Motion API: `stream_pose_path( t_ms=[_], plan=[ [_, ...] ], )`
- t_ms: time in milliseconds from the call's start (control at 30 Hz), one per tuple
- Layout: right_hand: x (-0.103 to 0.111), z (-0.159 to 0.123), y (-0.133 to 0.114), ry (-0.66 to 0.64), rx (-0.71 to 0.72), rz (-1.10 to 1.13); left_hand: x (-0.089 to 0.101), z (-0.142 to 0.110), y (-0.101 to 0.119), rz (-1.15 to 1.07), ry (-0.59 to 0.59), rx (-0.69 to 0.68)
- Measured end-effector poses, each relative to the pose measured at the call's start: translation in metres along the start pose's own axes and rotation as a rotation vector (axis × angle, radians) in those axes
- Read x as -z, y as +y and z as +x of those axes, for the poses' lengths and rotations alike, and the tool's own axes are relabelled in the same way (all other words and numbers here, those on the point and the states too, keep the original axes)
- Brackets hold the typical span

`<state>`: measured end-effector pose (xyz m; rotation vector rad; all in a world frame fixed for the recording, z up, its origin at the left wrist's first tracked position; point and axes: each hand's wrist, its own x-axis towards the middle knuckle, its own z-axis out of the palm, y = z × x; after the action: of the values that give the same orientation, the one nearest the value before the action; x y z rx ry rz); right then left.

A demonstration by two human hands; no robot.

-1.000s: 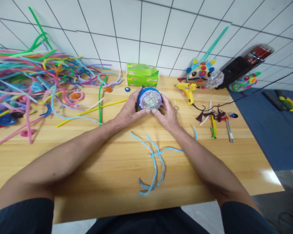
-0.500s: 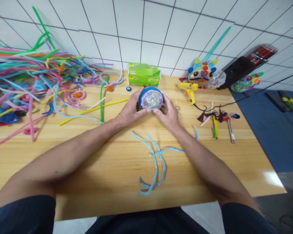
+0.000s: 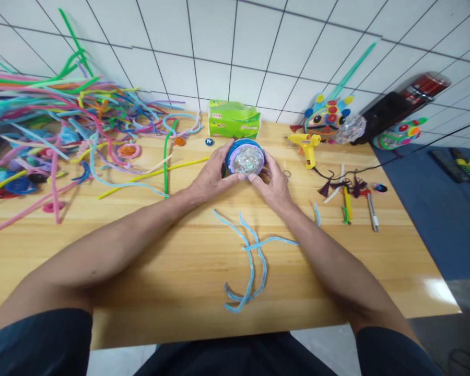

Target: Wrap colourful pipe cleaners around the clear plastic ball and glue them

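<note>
Between my two hands is a round craft piece (image 3: 246,160) with a clear, glittery centre, a lilac ring and a dark blue outer ring that look like wound pipe cleaners. My left hand (image 3: 218,169) curves around its left side, thumb at the near edge. On the other side my right hand (image 3: 272,180) grips it the same way; the fingers beneath are partly hidden. Several light blue pipe cleaners (image 3: 252,261) lie loose and bent on the table nearer to me. Just behind the craft piece stands a green tissue pack (image 3: 234,120), and a blue button (image 3: 209,141) lies beside that.
A tangled heap of coloured pipe cleaners (image 3: 43,130) covers the table's left end. At right are a yellow glue gun (image 3: 306,147) with its black cord, dark tassels (image 3: 356,185), a utility knife (image 3: 372,211), decorated craft figures (image 3: 329,116) and a red-black flask (image 3: 405,107) against the tiled wall.
The whole view has shifted slightly, so everything appears a little further right. Both hands keep their hold on the round craft piece.
</note>
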<state>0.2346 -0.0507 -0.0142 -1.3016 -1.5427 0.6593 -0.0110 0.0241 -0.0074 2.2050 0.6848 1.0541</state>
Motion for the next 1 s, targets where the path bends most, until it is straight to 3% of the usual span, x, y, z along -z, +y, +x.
stream_pose_path(
  t_ms=[1000],
  plan=[
    [0.0015, 0.0007, 0.0042, -0.005, 0.029, -0.019, -0.002, 0.0019, -0.0011, 0.004, 0.003, 0.001]
  ],
)
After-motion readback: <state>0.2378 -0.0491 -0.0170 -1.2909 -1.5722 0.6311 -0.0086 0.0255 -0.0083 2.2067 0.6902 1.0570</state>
